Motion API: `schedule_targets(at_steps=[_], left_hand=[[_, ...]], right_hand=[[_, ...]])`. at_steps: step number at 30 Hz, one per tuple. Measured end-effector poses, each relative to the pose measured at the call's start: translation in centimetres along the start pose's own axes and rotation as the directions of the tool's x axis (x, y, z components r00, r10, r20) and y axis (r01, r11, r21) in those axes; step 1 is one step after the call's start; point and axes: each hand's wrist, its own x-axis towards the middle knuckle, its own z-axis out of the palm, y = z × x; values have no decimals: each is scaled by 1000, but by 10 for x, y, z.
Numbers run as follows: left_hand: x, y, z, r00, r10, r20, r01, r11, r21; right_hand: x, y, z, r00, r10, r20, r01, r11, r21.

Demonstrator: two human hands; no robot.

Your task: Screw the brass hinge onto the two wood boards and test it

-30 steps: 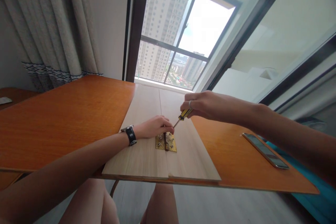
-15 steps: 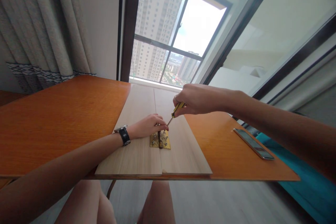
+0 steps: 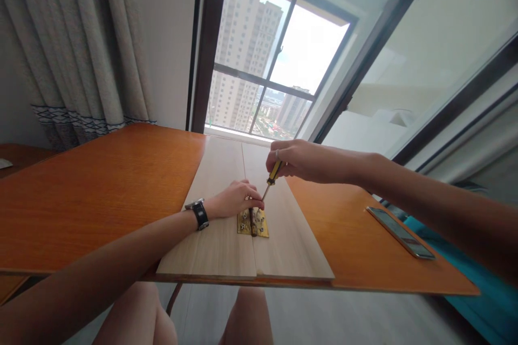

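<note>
My right hand is wrapped round the yellow-and-black handle of a screwdriver. Its metal shaft slants down to the left, and the tip meets the fingertips of my left hand. Those fingers are bent, with thumb and forefinger together at the tip; what they pinch is hidden. Beneath them lies a brass-coloured butt hinge, its far end covered by my left hand. The hinge spans the seam between two pale wooden boards, with its knuckle along the seam. Small patterned marks or screws show on both leaves.
Under the boards is an orange-brown wooden table. A phone lies near its right side. Beyond the far edge stands a window, with a grey curtain to the left. Something teal is at the lower right.
The view has shifted slightly, so the table and boards sit a little lower and to the right. The screwdriver now stands a bit steeper, its tip still at my left fingertips.
</note>
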Motion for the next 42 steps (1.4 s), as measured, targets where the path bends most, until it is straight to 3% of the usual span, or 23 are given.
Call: schedule_targets(at_steps=[7,13,20,26,30,32,36,42], left_hand=[[-2,0,0,1000,-9,-3,9,1000,-14],[-3,3,-1,1000,-29,7,29,999,-37],[-4,7,-3,994,-104,38,108,989,-103],[-1,10,-5,996,-94,-4,92,980,-176],[3,10,-3,996,-90,15,91,987,-130],[4,9,-3,996,-92,21,93,989,-111],[4,9,-1,996,-87,34,90,991,-101],[6,9,0,996,-68,50,72,995,-73]], right_hand=[[1,-2,-5,999,-36,23,35,998,43],[9,-7,-9,998,-42,35,44,998,-48],[8,-14,-5,991,127,27,-122,983,-139],[16,-28,4,979,199,-42,-203,969,-140],[13,-23,6,968,244,-58,-250,954,-164],[6,-15,6,979,194,-67,-202,968,-149],[-9,-4,1,1000,-26,-16,24,995,-96],[-16,-3,-8,994,10,106,19,962,-272]])
